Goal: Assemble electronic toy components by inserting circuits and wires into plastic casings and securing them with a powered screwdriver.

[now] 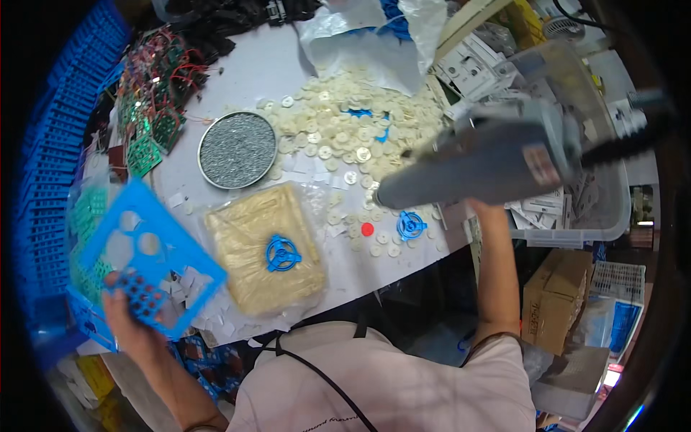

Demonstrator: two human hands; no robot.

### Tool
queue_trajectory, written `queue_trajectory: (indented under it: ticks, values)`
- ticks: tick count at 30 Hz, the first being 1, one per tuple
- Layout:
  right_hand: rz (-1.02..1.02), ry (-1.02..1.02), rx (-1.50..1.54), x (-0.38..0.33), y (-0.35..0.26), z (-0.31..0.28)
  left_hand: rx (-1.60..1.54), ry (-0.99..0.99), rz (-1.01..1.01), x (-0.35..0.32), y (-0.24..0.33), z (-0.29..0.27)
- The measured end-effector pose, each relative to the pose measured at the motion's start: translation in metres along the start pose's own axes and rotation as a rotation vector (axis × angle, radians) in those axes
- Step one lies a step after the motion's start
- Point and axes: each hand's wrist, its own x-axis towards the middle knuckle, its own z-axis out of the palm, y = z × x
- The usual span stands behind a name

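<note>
My left hand (129,320) grips a flat blue plastic panel (147,255) with round holes, held over the table's left front edge. My right arm reaches up to a grey electric screwdriver (479,162) hanging over the table; the tool hides the hand itself, which appears shut around its body. Its tip points left and down toward a blue wheel-shaped part (412,225). Another blue wheel part (283,253) lies on a yellowish pad (245,237) in front of me.
A round tin of small grey screws (237,150) sits behind the pad. Several cream round discs (345,122) are heaped mid-table. Green circuit boards (147,115) lie far left, blue crates (57,144) beyond. A clear bin (576,230) and cardboard box (551,299) stand right.
</note>
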Motion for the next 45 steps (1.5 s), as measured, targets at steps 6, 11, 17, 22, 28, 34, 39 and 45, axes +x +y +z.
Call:
queue_trajectory:
  ticks: [6,11,17,22,28,34,39,45]
  values:
    - [0.099,-0.256,-0.691,0.053,0.104,0.000,-0.017,-0.382,-0.264,-0.032,-0.014,0.085]
    - [-0.023,0.196,-0.578,0.070,0.164,-0.011,-0.080,-0.474,-0.398,-0.039,-0.015,0.100]
    - [0.675,0.391,1.028,0.057,0.138,-0.069,-0.119,-0.523,-0.362,-0.038,-0.027,0.097]
    - [0.470,0.243,1.341,-0.032,-0.043,-0.046,-0.180,-0.429,-0.385,-0.049,-0.026,0.102]
    - [0.594,-0.599,1.608,-0.107,-0.191,0.014,-0.404,-0.624,-0.261,-0.055,-0.051,0.104]
    - [0.292,-0.782,1.107,-0.085,-0.238,0.027,-0.337,-0.535,-0.139,-0.065,-0.051,0.094]
    - [-0.162,-0.299,0.739,-0.090,-0.204,0.047,-0.436,-0.535,-0.318,-0.062,-0.036,0.074]
    - [0.472,-0.742,1.729,-0.087,-0.231,0.073,0.006,-0.440,0.138,-0.055,-0.039,0.082]
